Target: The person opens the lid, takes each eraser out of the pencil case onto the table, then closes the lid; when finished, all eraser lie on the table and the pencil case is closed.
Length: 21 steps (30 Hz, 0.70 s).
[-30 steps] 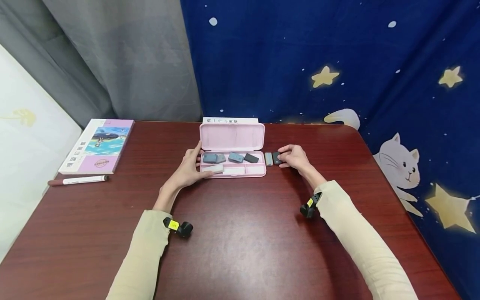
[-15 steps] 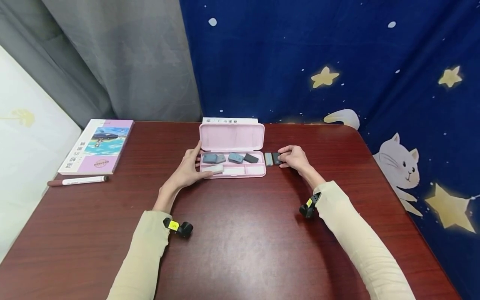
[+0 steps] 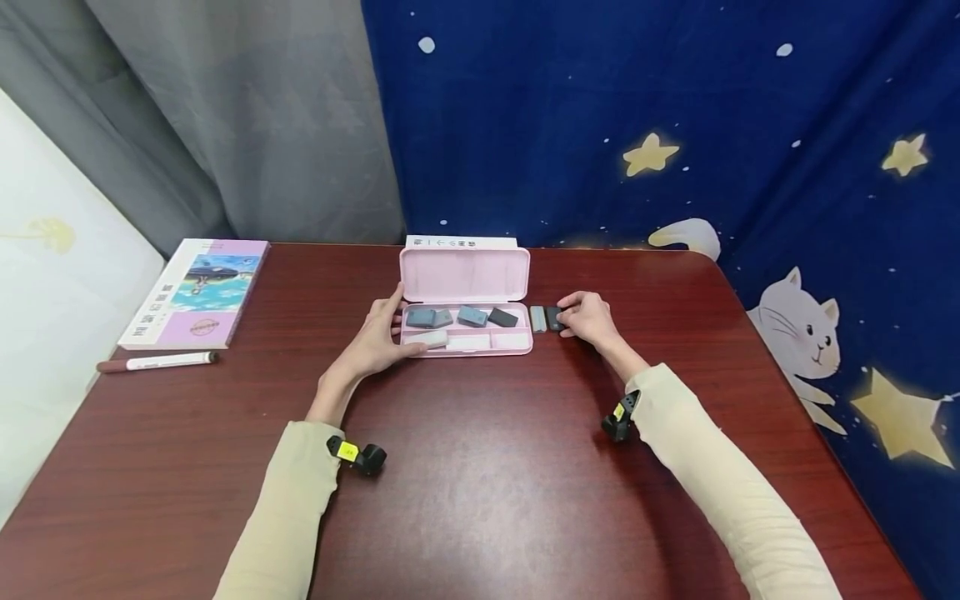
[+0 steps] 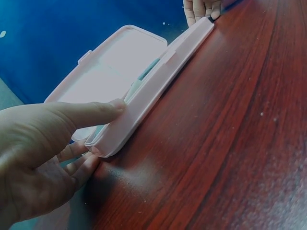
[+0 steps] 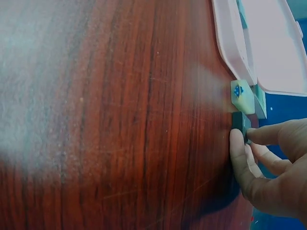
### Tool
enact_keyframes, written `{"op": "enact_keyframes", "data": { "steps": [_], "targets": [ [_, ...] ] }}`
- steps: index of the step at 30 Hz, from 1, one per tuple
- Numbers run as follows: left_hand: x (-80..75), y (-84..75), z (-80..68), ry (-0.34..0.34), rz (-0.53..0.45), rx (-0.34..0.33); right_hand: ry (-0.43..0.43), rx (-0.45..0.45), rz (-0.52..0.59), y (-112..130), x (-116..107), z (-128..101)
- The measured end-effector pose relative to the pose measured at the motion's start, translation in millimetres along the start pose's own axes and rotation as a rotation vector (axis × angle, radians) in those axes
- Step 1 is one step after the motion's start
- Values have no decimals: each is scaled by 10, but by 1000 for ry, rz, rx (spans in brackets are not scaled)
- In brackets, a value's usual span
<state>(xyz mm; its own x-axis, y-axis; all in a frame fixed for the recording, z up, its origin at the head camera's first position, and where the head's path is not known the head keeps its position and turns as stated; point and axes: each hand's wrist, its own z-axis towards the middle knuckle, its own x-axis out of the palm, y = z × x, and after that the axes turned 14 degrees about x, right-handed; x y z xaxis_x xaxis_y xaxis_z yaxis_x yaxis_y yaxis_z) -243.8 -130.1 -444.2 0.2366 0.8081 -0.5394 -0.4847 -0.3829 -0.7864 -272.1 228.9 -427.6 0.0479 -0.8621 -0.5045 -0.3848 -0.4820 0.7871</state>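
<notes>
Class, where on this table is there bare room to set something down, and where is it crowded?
Free: the near table between the sleeves, and the right side beyond the right hand. Crowded: around the pink case, its blocks, the left hand, book and marker.

At the left of the frame a book [image 3: 195, 292] with a pink and blue cover lies flat on the dark red wooden worktop [image 3: 480, 483], and just below it a white marker [image 3: 156, 362] with a brown cap lies crosswise. Behind the worktop, a grey curtain [image 3: 247, 117] fills the upper left, and a dark blue cloth [image 3: 675, 108] with yellow stars and a white cat [image 3: 798, 333] fills the upper right and right edge. A white panel [image 3: 52, 258] leans at the far left.
</notes>
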Motion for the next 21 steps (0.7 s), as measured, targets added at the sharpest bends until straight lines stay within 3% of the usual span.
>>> {"op": "enact_keyframes", "data": {
  "steps": [21],
  "targets": [
    [-5, 4, 0, 11, 18, -14, -31, -31, -138, 8, -92, -59]
  ]
}}
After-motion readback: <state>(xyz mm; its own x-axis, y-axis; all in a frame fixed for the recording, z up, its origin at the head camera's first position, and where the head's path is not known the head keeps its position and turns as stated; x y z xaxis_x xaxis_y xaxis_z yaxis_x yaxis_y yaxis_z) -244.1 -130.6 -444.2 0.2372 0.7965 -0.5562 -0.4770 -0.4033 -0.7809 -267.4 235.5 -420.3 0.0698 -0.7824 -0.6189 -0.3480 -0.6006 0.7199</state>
